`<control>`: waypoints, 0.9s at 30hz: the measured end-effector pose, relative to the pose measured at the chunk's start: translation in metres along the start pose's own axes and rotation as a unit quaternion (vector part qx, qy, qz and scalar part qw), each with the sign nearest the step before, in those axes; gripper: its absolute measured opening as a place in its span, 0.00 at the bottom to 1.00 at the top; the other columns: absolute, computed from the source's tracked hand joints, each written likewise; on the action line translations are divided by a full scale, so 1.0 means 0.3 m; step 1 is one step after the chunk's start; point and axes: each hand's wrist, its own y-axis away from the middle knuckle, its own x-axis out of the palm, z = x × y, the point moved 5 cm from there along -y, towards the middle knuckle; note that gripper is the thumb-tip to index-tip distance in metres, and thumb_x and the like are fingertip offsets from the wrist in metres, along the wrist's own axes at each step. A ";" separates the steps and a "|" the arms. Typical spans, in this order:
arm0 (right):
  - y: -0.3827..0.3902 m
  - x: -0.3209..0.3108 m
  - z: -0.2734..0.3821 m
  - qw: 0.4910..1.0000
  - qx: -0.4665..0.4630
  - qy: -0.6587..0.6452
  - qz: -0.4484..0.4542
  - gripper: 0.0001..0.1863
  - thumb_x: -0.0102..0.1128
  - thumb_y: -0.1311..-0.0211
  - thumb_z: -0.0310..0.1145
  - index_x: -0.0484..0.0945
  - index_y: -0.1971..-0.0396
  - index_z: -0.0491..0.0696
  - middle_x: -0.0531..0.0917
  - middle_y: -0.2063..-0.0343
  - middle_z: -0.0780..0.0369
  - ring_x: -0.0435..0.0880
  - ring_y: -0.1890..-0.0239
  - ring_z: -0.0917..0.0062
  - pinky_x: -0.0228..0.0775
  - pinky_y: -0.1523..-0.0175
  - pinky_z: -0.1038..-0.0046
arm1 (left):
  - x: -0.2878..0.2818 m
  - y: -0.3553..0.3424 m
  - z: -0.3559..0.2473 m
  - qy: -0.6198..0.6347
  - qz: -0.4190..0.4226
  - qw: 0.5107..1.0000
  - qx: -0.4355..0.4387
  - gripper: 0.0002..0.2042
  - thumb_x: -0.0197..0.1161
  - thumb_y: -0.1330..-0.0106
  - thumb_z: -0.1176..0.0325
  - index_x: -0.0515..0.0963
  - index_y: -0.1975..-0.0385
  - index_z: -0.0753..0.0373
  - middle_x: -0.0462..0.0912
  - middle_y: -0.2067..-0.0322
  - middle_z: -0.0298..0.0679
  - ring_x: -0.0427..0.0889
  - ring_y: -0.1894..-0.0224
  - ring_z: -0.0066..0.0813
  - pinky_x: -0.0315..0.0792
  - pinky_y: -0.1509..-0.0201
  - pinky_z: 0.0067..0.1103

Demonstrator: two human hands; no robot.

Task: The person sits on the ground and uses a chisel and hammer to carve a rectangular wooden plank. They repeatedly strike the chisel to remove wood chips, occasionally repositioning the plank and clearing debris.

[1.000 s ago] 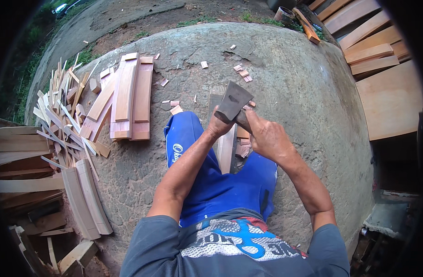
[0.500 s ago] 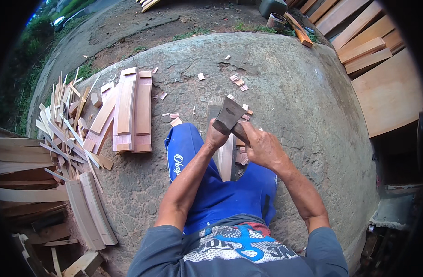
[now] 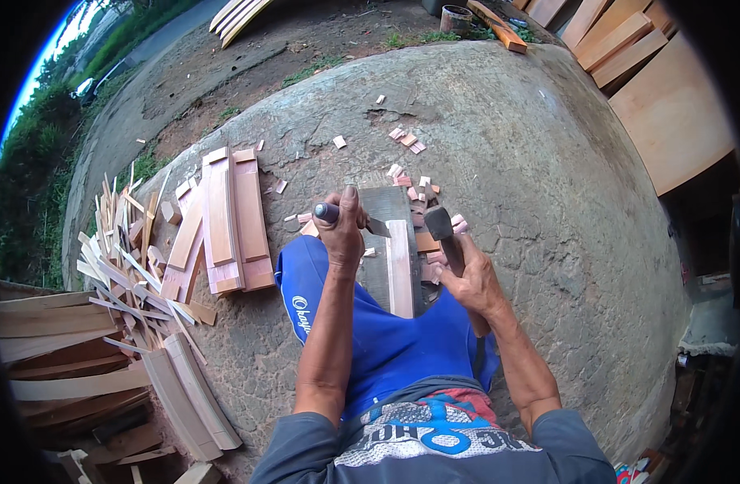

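Observation:
My left hand [image 3: 342,234] is closed round the purple handle of a chisel [image 3: 376,227]. The chisel's metal blade reaches right to the left edge of a pale wooden strip [image 3: 400,274], near its far end. That strip lies lengthwise on a dark grey board [image 3: 373,278] between my legs. In my right hand [image 3: 472,284] is a hatchet [image 3: 451,240], gripped by its wooden handle, its dark metal head up beside the strip's right side. The hatchet's cutting edge is turned out of sight.
Pinkish offcuts [image 3: 408,139] lie scattered beyond and beside the board. To the left are stacked shaped wooden pieces [image 3: 239,222], a heap of thin scraps [image 3: 128,266] and piled boards [image 3: 55,327]. Wooden panels [image 3: 668,109] lean at the far right.
My hands have moved apart from where they met over the strip. The chisel now shows in my left hand, and the hatchet has turned and shifted right. The view has shifted slightly.

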 end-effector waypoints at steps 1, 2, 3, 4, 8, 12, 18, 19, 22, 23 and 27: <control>-0.022 -0.010 0.014 0.998 -0.060 0.027 -0.023 0.29 0.70 0.43 0.32 0.72 0.41 0.41 0.85 0.56 0.48 0.86 0.56 0.54 0.77 0.47 0.57 | 0.081 0.030 -0.026 0.004 0.039 0.998 -0.042 0.20 0.65 0.24 0.63 0.67 0.79 0.56 0.66 0.85 0.30 0.66 0.83 0.21 0.68 0.74 0.24; -0.042 -0.014 0.053 0.992 -0.105 0.053 -0.040 0.29 0.70 0.43 0.31 0.72 0.42 0.42 0.84 0.56 0.48 0.85 0.56 0.54 0.76 0.47 0.57 | 0.148 0.054 -0.035 0.066 0.094 0.991 -0.062 0.20 0.64 0.23 0.62 0.66 0.79 0.56 0.66 0.85 0.30 0.67 0.82 0.21 0.68 0.74 0.24; -0.058 -0.020 0.096 0.984 -0.149 0.078 -0.059 0.28 0.71 0.43 0.31 0.72 0.43 0.42 0.84 0.55 0.48 0.85 0.56 0.54 0.76 0.47 0.57 | 0.219 0.084 -0.046 0.106 0.117 0.982 -0.099 0.20 0.64 0.23 0.60 0.66 0.78 0.56 0.64 0.85 0.30 0.66 0.82 0.21 0.67 0.73 0.24; -0.067 -0.029 0.125 0.973 -0.192 0.104 -0.079 0.28 0.71 0.43 0.31 0.72 0.43 0.43 0.84 0.54 0.48 0.85 0.56 0.53 0.76 0.47 0.56 | 0.279 0.119 -0.057 0.143 0.139 0.971 -0.132 0.19 0.63 0.22 0.57 0.67 0.76 0.55 0.67 0.82 0.30 0.66 0.80 0.21 0.67 0.73 0.25; -0.068 -0.047 0.033 0.998 -0.031 -0.044 0.033 0.29 0.71 0.42 0.30 0.70 0.42 0.42 0.85 0.53 0.46 0.86 0.49 0.53 0.75 0.43 0.57 | 0.261 0.125 0.046 0.182 0.185 0.950 -0.173 0.27 0.58 0.27 0.35 0.76 0.60 0.58 0.80 0.63 0.34 0.80 0.56 0.27 0.75 0.48 0.27; 0.071 -0.062 -0.195 0.998 0.011 -0.056 -0.030 0.30 0.69 0.40 0.31 0.71 0.39 0.39 0.86 0.50 0.50 0.85 0.46 0.65 0.74 0.39 0.62 | -0.201 -0.025 0.349 -0.098 0.034 0.955 -0.278 0.31 0.47 0.21 0.37 0.81 0.53 0.63 0.85 0.60 0.42 0.84 0.58 0.35 0.79 0.51 0.31; 0.215 -0.067 -0.406 0.990 0.119 0.068 0.041 0.29 0.69 0.41 0.32 0.69 0.42 0.40 0.85 0.56 0.40 0.85 0.50 0.43 0.77 0.44 0.51 | -0.668 0.108 0.661 -0.743 0.229 0.568 -0.269 0.20 0.55 0.25 0.54 0.84 0.59 0.66 0.84 0.72 0.39 0.83 0.73 0.36 0.77 0.68 0.33; 0.242 -0.072 -0.463 0.991 0.092 0.090 0.023 0.29 0.69 0.40 0.32 0.68 0.42 0.40 0.84 0.57 0.38 0.84 0.51 0.39 0.77 0.46 0.48 | -0.610 0.091 0.660 -0.751 0.134 0.627 -0.156 0.22 0.55 0.25 0.50 0.83 0.54 0.67 0.86 0.68 0.42 0.85 0.68 0.38 0.78 0.63 0.34; 0.270 -0.080 -0.544 0.984 0.124 0.125 0.037 0.27 0.69 0.39 0.32 0.67 0.44 0.40 0.85 0.58 0.39 0.84 0.53 0.39 0.76 0.47 0.46 | -0.446 0.180 0.620 -0.629 -0.052 0.765 -0.127 0.32 0.55 0.25 0.40 0.79 0.42 0.67 0.86 0.54 0.49 0.85 0.52 0.46 0.78 0.48 0.38; 0.279 -0.081 -0.550 0.980 0.134 0.139 0.045 0.27 0.68 0.38 0.33 0.67 0.44 0.40 0.85 0.58 0.39 0.84 0.53 0.39 0.76 0.48 0.46 | -0.397 0.253 0.629 -0.520 -0.042 0.792 -0.316 0.35 0.54 0.26 0.37 0.77 0.39 0.68 0.85 0.49 0.51 0.83 0.46 0.47 0.76 0.42 0.40; 0.249 -0.069 -0.496 0.968 0.132 0.178 0.116 0.27 0.65 0.35 0.36 0.65 0.43 0.40 0.85 0.57 0.40 0.85 0.53 0.40 0.76 0.48 0.45 | -0.366 0.507 0.634 -0.146 -0.120 0.847 -0.497 0.40 0.58 0.29 0.31 0.75 0.38 0.68 0.85 0.51 0.46 0.86 0.52 0.37 0.80 0.48 0.34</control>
